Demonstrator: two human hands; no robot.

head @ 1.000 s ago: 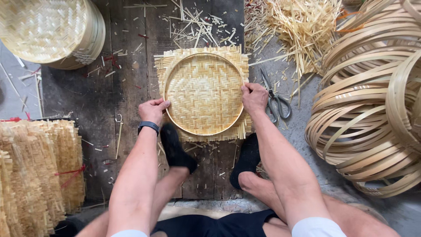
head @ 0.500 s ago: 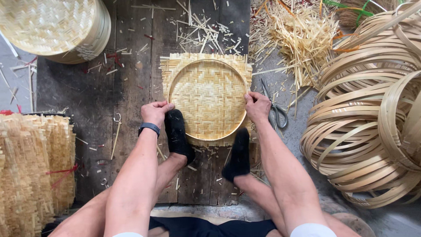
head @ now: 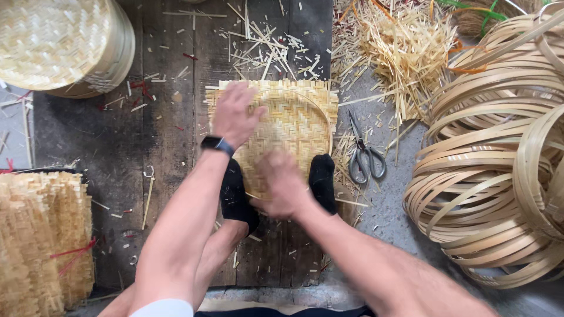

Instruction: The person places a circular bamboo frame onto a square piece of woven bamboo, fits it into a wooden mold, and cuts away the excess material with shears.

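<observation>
1. We are pressing our left hand [head: 235, 114], fingers spread flat, on the woven bamboo mat [head: 294, 123] lying on the dark wooden board [head: 170, 135].
2. Our right hand [head: 282, 185] is gripping the mat's near edge, between our black-socked feet [head: 322, 182].
3. Scissors [head: 364, 155] are lying just beside the mat.

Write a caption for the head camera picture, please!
Two hands, left and right, press on a woven bamboo tray beside scissors.
</observation>
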